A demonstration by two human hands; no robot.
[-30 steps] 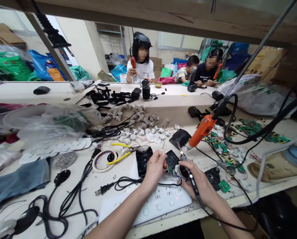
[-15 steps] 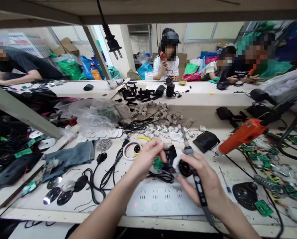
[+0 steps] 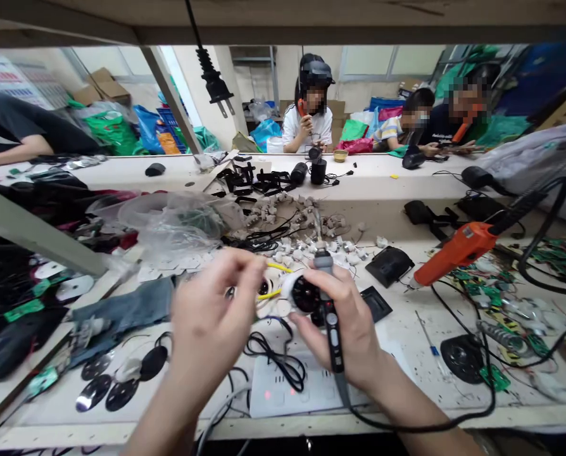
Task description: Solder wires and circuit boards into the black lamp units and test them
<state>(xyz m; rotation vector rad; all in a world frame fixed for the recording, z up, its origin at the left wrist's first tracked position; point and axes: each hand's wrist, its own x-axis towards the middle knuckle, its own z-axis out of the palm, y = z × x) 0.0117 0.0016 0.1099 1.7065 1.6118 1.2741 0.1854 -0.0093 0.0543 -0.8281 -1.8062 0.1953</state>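
Note:
My right hand (image 3: 347, 326) grips a black pen-shaped soldering iron (image 3: 331, 329) with its tip pointing up and its cable trailing off to the right. The same hand's fingers hold a round black part with a white rim (image 3: 304, 294). My left hand (image 3: 211, 316) is raised just left of that part, blurred, with thumb and fingers drawn together. Whether it holds anything is unclear. A black wire loop (image 3: 273, 354) lies below both hands on a white power strip (image 3: 283, 389).
An orange power screwdriver (image 3: 458, 248) hangs at the right above green circuit boards (image 3: 489, 294). A black housing (image 3: 390, 265), a black speaker (image 3: 461, 358), clear plastic bags (image 3: 178, 221), black discs (image 3: 116, 386) and a hanging plug (image 3: 211, 79) surround me. Other people sit across the bench.
The view swung left, then steadied. Both hands lifted off the bench. My left hand has drawn away from the green board and black piece, and the round part sits higher in my right hand.

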